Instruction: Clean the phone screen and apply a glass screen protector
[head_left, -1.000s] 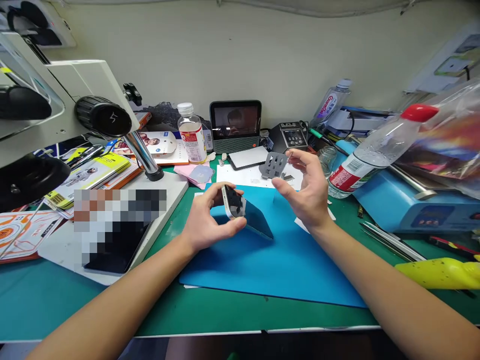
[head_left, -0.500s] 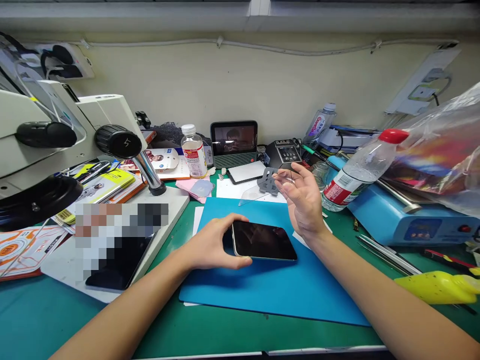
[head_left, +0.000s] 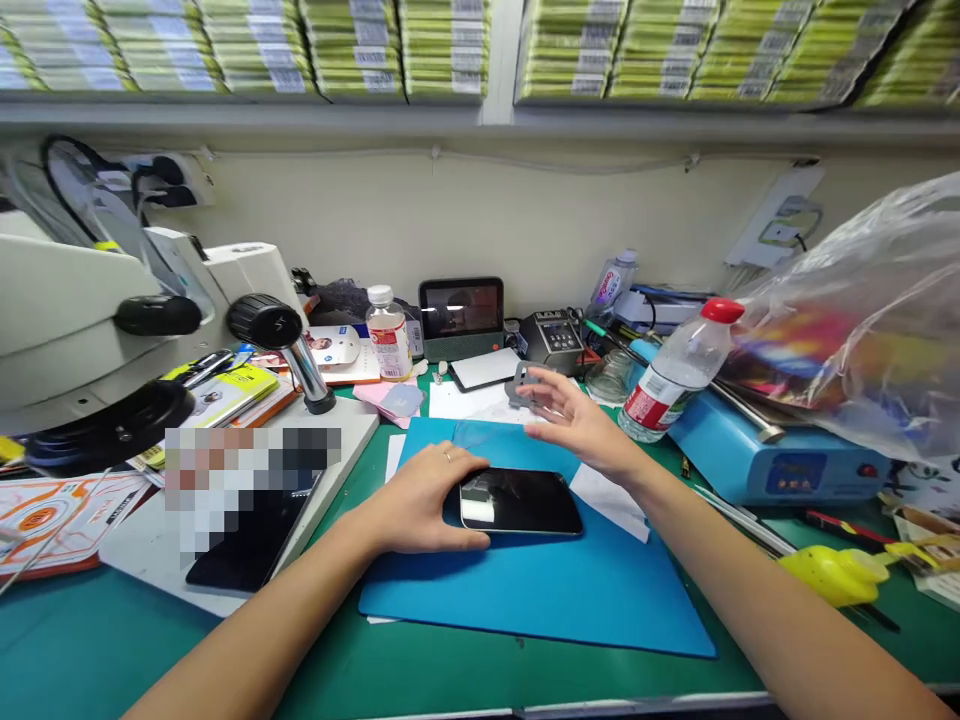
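My left hand (head_left: 427, 497) grips the left end of a smartphone (head_left: 525, 503), thumb along the near edge and fingers at the far edge. The phone's dark glossy screen faces up, a pale reflection at its left, over a blue mat (head_left: 540, 600). Raised above the mat's far right, my right hand (head_left: 581, 420) has its fingers apart and slightly bent. Just beyond its fingertips is a grey slotted piece (head_left: 521, 386); whether they touch it I cannot tell. A clear sheet (head_left: 484, 432) lies near the mat's far edge, hard to make out.
A microscope (head_left: 97, 330) stands left, a dark phone (head_left: 247, 540) on its base. A red-capped bottle (head_left: 679, 370), a blue machine (head_left: 787, 460) and a yellow bottle (head_left: 836, 575) are on the right. A small screen (head_left: 461, 308) and a labelled bottle (head_left: 389, 335) stand at the back.
My right hand has come down, its fingers spreading. The phone lies flatter and closer to the mat in my left hand. The view has tilted up, showing the shelf's stacked packets.
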